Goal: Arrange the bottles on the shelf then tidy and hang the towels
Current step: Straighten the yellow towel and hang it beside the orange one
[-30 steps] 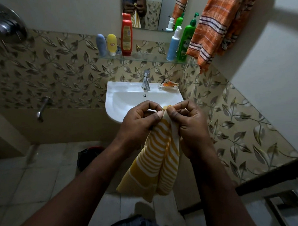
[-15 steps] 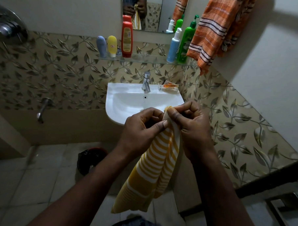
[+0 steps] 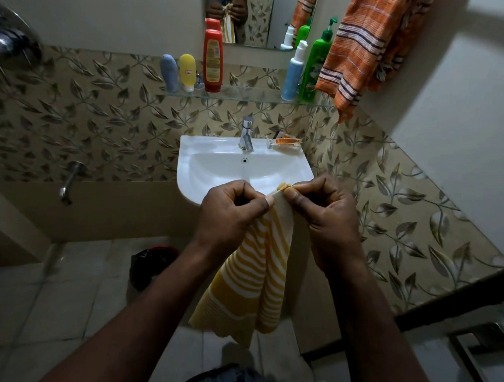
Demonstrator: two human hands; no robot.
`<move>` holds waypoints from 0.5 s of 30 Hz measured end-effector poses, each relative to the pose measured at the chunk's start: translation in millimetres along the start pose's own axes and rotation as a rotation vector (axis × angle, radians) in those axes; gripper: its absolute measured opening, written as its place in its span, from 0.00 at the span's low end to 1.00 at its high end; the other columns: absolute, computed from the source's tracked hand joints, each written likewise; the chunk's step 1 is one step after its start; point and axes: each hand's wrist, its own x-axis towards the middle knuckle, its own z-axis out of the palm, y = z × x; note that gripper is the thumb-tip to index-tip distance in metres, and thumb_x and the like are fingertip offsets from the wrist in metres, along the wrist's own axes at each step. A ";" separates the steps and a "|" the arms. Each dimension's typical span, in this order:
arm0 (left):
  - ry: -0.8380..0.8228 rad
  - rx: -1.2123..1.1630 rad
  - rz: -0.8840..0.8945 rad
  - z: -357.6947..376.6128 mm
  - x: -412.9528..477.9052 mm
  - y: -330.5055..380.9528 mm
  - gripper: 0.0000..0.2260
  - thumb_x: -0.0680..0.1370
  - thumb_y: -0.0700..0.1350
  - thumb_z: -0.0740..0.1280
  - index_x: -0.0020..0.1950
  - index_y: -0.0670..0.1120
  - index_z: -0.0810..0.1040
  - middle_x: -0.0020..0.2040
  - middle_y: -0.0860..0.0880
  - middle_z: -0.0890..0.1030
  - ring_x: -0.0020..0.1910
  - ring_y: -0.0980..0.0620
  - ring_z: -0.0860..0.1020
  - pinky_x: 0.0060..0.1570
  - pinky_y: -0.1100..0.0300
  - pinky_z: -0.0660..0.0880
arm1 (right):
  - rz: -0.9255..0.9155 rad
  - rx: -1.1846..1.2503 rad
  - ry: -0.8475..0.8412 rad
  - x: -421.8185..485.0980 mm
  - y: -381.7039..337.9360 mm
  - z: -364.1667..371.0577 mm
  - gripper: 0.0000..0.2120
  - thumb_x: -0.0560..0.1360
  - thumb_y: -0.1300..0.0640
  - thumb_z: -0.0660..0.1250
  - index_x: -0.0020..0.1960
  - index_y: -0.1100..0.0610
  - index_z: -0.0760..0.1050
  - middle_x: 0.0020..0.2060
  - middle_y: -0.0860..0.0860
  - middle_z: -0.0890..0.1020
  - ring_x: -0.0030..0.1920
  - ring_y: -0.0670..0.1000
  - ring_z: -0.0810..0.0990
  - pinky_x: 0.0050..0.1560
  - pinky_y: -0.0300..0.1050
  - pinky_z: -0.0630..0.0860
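- Your two hands are up in front of the sink. Your left hand (image 3: pixel 232 216) and your right hand (image 3: pixel 327 220) are side by side, almost touching.
- The fingers (image 3: pixel 269 201) of both hands pinch the top edge of one yellow striped towel (image 3: pixel 258 277). The towel hangs down between your arms, over the floor (image 3: pixel 52 297).
- A second ago your hands were closer together and the towel hung in a tight bunch. Now the top edge is pulled a little wider and the towel is spread more.
- Behind your hands is one white sink (image 3: pixel 217 166) with one tap (image 3: pixel 246 134).
- Above it, one glass shelf (image 3: pixel 249 95) holds five bottles: a grey bottle (image 3: pixel 168 73), a yellow bottle (image 3: pixel 187 71), a red bottle (image 3: pixel 212 60), a blue bottle (image 3: pixel 292 72) and a green pump bottle (image 3: pixel 315 63). They have not moved.
- One orange striped towel (image 3: pixel 364 45) hangs on the wall at the right end of the shelf, the same as before.
- One mirror (image 3: pixel 252 17) is above the shelf.
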 end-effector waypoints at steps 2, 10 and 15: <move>0.004 0.001 -0.006 1.2 -0.4 -1.2 0.09 0.75 0.43 0.78 0.37 0.50 0.82 0.41 0.44 0.86 0.39 0.48 0.85 0.41 0.51 0.83 | 0.000 0.013 -0.006 -1.0 -0.2 -0.7 0.07 0.69 0.57 0.78 0.42 0.57 0.80 0.41 0.54 0.85 0.46 0.54 0.84 0.49 0.48 0.82; -0.038 -0.109 -0.027 8.3 -5.8 3.3 0.07 0.77 0.40 0.76 0.53 0.45 0.83 0.44 0.45 0.86 0.45 0.49 0.86 0.46 0.54 0.84 | -0.055 -0.061 0.054 -1.8 2.7 -2.4 0.07 0.75 0.66 0.76 0.43 0.60 0.79 0.39 0.52 0.84 0.41 0.50 0.83 0.43 0.43 0.81; -0.058 -0.105 -0.017 11.2 -8.5 2.9 0.05 0.80 0.42 0.73 0.54 0.44 0.87 0.51 0.46 0.87 0.53 0.48 0.86 0.50 0.56 0.83 | -0.056 -0.015 0.002 -4.3 2.0 -6.8 0.10 0.69 0.59 0.78 0.45 0.62 0.79 0.41 0.56 0.84 0.43 0.52 0.84 0.45 0.44 0.82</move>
